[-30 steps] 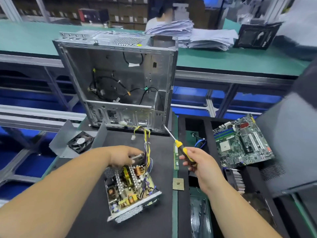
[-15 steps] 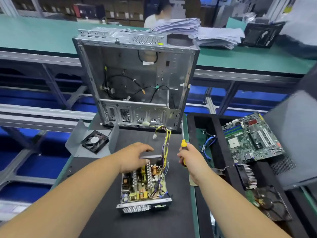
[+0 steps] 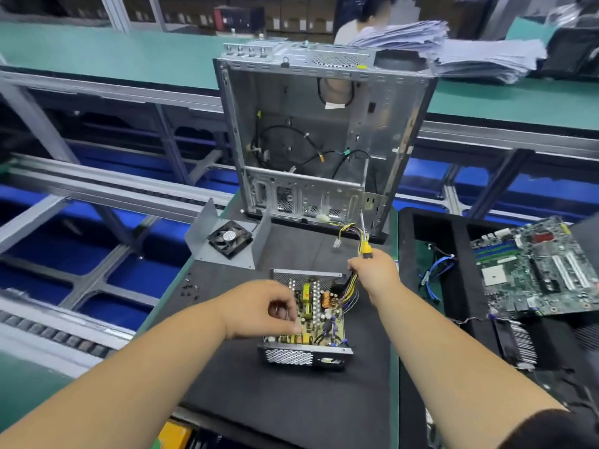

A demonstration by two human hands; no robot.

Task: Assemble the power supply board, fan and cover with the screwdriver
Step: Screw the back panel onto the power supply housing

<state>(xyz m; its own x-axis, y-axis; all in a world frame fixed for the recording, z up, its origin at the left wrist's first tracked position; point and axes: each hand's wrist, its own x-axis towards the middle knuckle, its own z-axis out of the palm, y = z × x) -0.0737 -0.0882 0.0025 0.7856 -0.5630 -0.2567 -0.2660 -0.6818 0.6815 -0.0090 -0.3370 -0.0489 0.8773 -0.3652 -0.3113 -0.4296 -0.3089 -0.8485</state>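
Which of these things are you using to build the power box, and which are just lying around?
For the job: power supply board under the left hand; screwdriver in the right hand; fan sitting in the grey cover; small screws.

Just lying about: computer case; motherboard; blue cable; paper stacks.

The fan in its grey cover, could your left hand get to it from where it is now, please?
Probably yes: the left hand is over the power supply board, and only bare black mat lies between it and the fan.

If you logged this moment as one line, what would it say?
left hand: over power supply board, grip unclear | right hand: grips screwdriver, tip up | fan: in cover, unmounted
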